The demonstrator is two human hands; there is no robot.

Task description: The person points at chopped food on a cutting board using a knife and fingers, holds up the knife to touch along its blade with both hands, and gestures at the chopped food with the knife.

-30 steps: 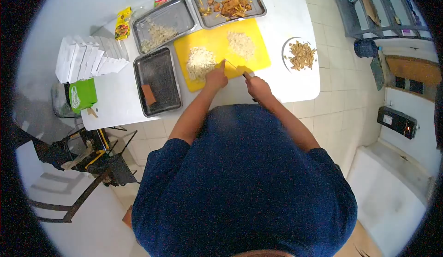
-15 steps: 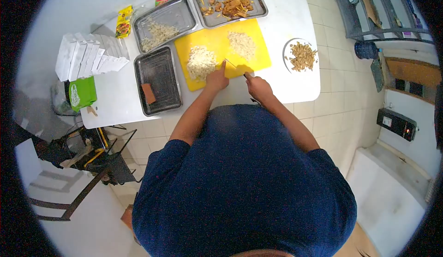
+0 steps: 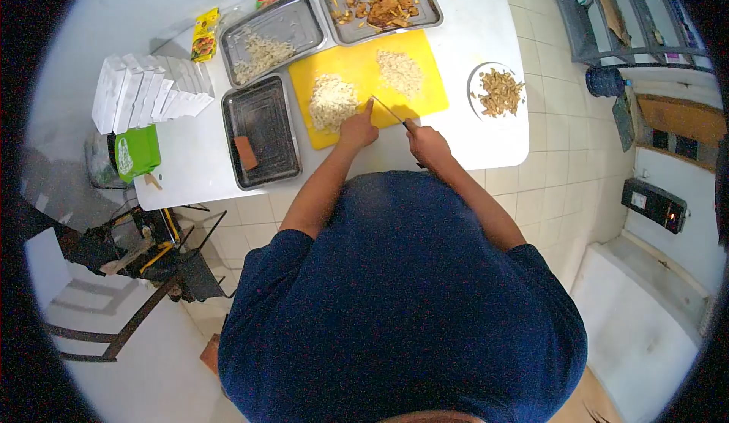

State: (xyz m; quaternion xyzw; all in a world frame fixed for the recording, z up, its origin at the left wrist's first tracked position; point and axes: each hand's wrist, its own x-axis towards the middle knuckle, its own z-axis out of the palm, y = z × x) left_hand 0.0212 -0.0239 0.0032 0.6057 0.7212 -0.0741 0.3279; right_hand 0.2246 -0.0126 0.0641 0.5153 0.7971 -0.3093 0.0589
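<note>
My right hand [image 3: 430, 148] is closed around the dark handle of a knife [image 3: 389, 110], whose thin blade points up and left over the yellow cutting board [image 3: 425, 51]. My left hand [image 3: 359, 128] is at the board's near edge, its index finger stretched out close to the knife's tip; whether they touch is unclear. The other left fingers look partly folded. Left of the blade lies a large heap of pale chopped food [image 3: 332, 102]. A flatter, smaller pile of pale chopped bits [image 3: 400, 73] is spread beyond the knife.
Around the board are a tray of browned pieces [image 3: 325, 22], a tray with pale bits [image 3: 225, 43] and a dark tray [image 3: 262, 184] holding a reddish-brown block [image 3: 245, 153]. A plate of brown pieces [image 3: 500, 93] stands right. White boxes [image 3: 125, 93] and a green packet [image 3: 137, 152] are left.
The knife's blade has turned in my right hand and now shows as a darker line. My left index finger stays by the tip. The view has shifted very slightly.
</note>
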